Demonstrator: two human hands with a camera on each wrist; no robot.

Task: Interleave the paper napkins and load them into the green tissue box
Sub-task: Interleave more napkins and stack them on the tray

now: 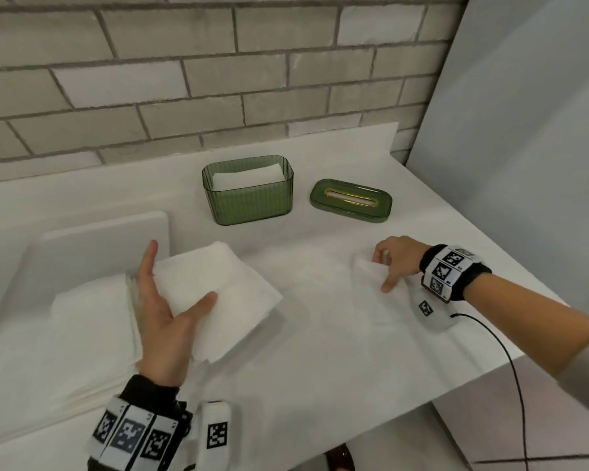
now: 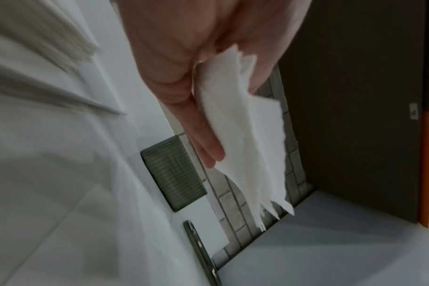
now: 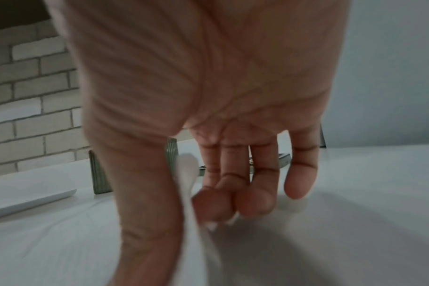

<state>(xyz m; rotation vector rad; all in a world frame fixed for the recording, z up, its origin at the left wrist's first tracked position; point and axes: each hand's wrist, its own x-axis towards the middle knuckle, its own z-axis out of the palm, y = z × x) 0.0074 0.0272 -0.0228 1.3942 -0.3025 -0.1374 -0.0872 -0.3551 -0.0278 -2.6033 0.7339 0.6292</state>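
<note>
Looking down from the head view, the green tissue box (image 1: pixel 249 195) stands open near the back of the table (image 1: pixel 320 334), already holding some white napkins, while its lid (image 1: pixel 351 200) lies flat just to the right of it. The left hand (image 1: pixel 165 300) holds a folded napkin (image 1: pixel 218 294) between thumb and straightened fingers, lifted just above a stack of napkins (image 1: pixel 75 317) on the left. The right hand (image 1: pixel 395 260) pinches the edge of another napkin (image 1: pixel 371 283) lying on the table.

From the left wrist view, the lifted napkin (image 2: pixel 245 135) hangs between thumb and fingers (image 2: pixel 203 135), its torn edge ragged, with the box (image 2: pixel 172 174) beyond.

In the right wrist view, thumb and curled fingertips (image 3: pixel 213 205) nip a thin fold of paper (image 3: pixel 189 181); blur hides finer detail.

By my judgement the job is partway done: some napkins are loaded, a sizeable stack remains, and the lid is not yet fitted.
</note>
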